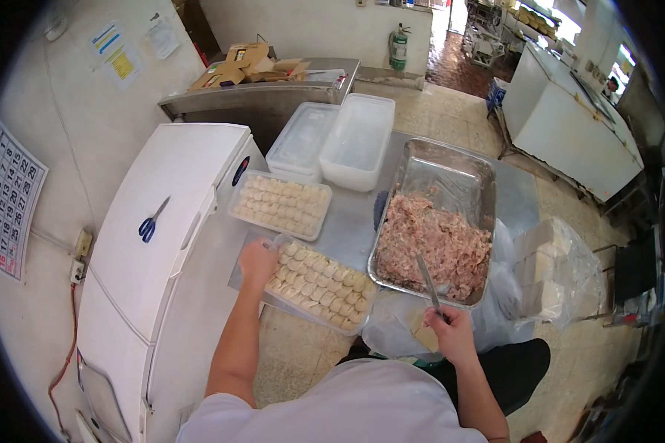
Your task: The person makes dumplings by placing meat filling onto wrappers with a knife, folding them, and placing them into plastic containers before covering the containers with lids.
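Observation:
My left hand (259, 261) is closed at the upper left corner of a clear plastic tray of dumplings (321, 286); what its fingers hold is too small to make out. My right hand (451, 331) grips a metal spatula (427, 282), whose blade points into the minced meat (436, 240) in a large metal pan (488, 177). Behind the near tray, a second tray of dumplings (282, 205) sits on the metal table. Below the pan, a small stack of wrappers (425, 336) lies on clear plastic by my right hand.
Two stacks of plastic containers (358, 140) stand at the table's back. To the left is a white freezer (155, 184) with blue scissors (148, 227) on top. Bagged white blocks (550, 266) are at the right. A chest freezer (561, 111) stands farther back.

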### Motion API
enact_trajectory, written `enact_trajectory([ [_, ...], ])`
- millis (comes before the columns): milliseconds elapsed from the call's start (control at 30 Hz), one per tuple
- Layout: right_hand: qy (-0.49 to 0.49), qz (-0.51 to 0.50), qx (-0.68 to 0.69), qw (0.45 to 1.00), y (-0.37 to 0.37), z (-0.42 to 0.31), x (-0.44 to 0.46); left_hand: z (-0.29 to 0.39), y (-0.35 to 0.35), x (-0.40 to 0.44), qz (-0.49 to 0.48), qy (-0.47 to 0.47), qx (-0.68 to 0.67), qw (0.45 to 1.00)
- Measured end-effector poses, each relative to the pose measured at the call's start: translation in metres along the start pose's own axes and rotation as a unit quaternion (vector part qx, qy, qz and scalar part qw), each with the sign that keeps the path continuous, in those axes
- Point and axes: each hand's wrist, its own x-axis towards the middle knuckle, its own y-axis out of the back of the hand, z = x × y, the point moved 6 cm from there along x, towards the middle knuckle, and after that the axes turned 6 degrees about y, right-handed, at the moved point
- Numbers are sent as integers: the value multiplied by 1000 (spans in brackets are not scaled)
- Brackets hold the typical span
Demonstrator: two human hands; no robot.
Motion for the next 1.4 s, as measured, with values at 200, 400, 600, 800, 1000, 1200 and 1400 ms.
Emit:
enact_trajectory([
  [200,-6,46,-32,998,37,2,1,71,27,-61,-7,-77,-258,963],
  [400,-28,129,16,991,74,11,-10,180,-59,-209,-261,-314,-352,842],
  [600,-5,135,13,991,86,23,-23,231,-123,-303,-301,-570,-221,732],
  [800,-45,170,36,984,97,34,-39,234,-171,-319,-296,-643,-101,699],
  [1000,-25,184,51,981,107,42,-42,232,-181,-306,-389,-490,-215,750],
  [1200,-86,132,-16,987,91,61,-38,228,-158,-283,-441,-287,-345,777],
  [1400,-76,86,27,993,55,77,-25,218,-142,-278,-458,-236,-390,763],
])
